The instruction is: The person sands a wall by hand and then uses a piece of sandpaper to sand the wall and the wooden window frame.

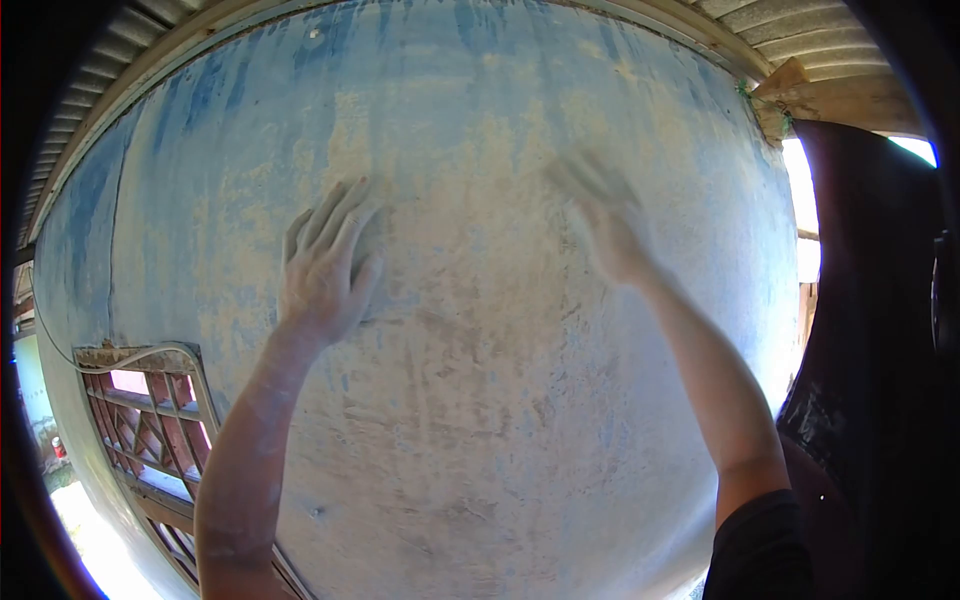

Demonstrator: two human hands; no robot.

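Observation:
Both arms reach up in front of a large wall [470, 300] with worn, patchy blue and cream paint and rough bare plaster lower down. My left hand [328, 262] is left of the middle, fingers stretched upward and the thumb apart, with a pale dusty coating on the skin. It is at the wall; whether the whole palm touches cannot be told. My right hand [608, 222] is to the right at about the same height, smeared by motion, its fingers extended up and to the left. No tool shows in either hand.
A barred wooden window [150, 420] is at the lower left, with a pale cable [150, 350] running over its top. Corrugated roofing [800, 30] and a wooden beam [840, 105] are overhead. A large dark shape [860, 330] fills the right side.

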